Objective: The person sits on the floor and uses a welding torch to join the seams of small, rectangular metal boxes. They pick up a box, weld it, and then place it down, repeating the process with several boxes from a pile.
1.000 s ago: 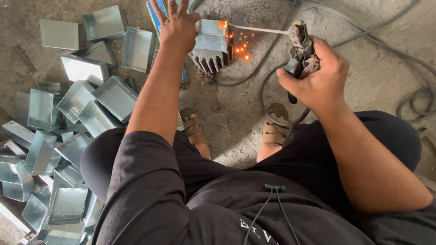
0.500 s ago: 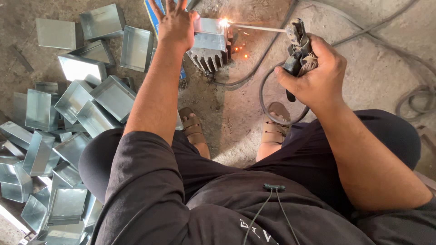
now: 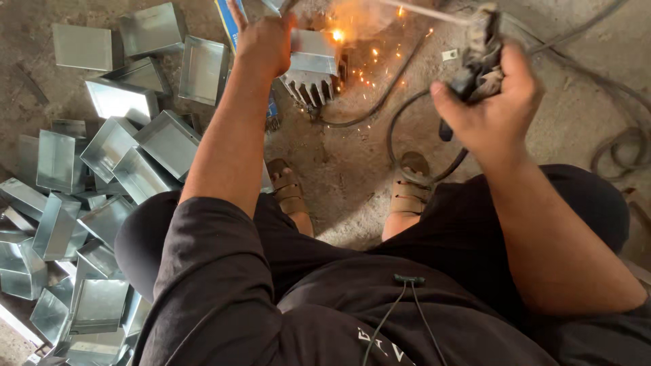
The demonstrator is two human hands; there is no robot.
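My left hand [image 3: 263, 42] presses on a grey sheet-metal box [image 3: 313, 51] that rests on a toothed metal block [image 3: 313, 88] on the ground. My right hand [image 3: 494, 107] grips a welding electrode holder [image 3: 478, 51]. Its thin rod [image 3: 420, 9] reaches left toward the box. A bright arc [image 3: 337, 34] burns at the box's upper right corner, and orange sparks [image 3: 380, 64] scatter over the floor beside it. Smoke hangs above the arc.
Several open sheet-metal boxes [image 3: 115, 163] lie heaped on the concrete floor at my left. A black welding cable [image 3: 397, 129] loops past my sandalled feet [image 3: 410, 190]. More cable [image 3: 620, 146] coils at the right. A blue strip [image 3: 228, 24] lies behind my left hand.
The arc still burns at the box corner with more sparks and smoke. My right hand with the holder has risen toward the top of the view; the camera sits closer to the work.
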